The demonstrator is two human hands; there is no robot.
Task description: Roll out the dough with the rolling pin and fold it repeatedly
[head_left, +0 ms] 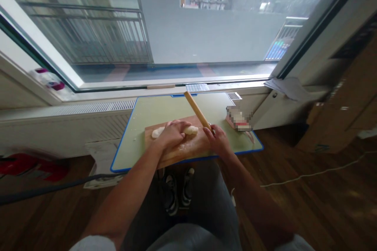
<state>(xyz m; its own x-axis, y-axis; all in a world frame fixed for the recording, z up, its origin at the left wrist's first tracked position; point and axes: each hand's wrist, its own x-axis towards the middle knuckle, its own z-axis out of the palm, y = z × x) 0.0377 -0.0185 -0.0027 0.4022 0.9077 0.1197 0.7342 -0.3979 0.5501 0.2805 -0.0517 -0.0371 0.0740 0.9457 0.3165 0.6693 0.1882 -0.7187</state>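
Observation:
A roll of pale dough (192,130) lies across a wooden cutting board (191,150), its left end (157,132) showing past my wrist. My left hand (174,132) is over the middle of the dough, fingers curled round it, so that stretch is hidden. My right hand (217,138) grips the near end of a wooden rolling pin (196,109). The pin slants up and away to the left, its far end beyond the board. White flour dusts the wood between my hands.
Under the board is a pale green folding table (156,108) with blue edging. A pinkish packet (239,120), partly blurred, lies at its right. A window sill (226,85) runs behind. Cardboard boxes (326,117) stand right; a pale cord (309,174) crosses the floor.

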